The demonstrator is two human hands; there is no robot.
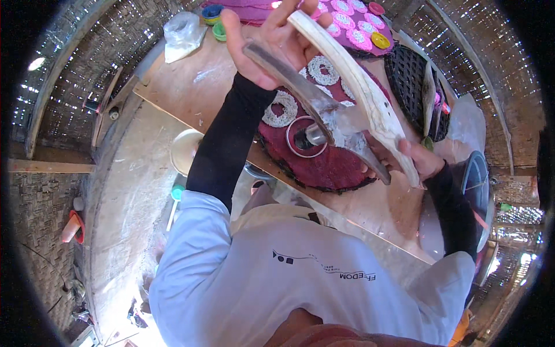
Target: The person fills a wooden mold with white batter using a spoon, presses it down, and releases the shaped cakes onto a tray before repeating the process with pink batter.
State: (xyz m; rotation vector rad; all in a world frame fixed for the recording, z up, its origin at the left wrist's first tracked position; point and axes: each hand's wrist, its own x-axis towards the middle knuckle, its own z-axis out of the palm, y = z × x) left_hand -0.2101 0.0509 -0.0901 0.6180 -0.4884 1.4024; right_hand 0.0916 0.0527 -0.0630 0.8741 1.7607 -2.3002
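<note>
A wooden hand press spans the space between my hands over the table. Its pale upper bar (pixel 361 84) is thick and slightly curved. Below runs a dark lower bar (pixel 289 78), with a translucent cylinder (pixel 350 120) between the two. My left hand (pixel 286 43) is open, palm up and thumb spread, against the bars' far ends. My right hand (pixel 425 159) grips the press's near end, its fingers partly hidden. Under the press, a pale ring (pixel 288 139) lies on a dark red cloth (pixel 312 173) beside white stringy dough rings (pixel 280 109).
The wooden table (pixel 185 87) holds a clear plastic bag (pixel 182 34), small coloured bowls (pixel 219 30) and a black woven tray (pixel 407 75). Pink and white rings (pixel 358 39) cover another cloth at the back. A grey bucket (pixel 477 179) stands at the right.
</note>
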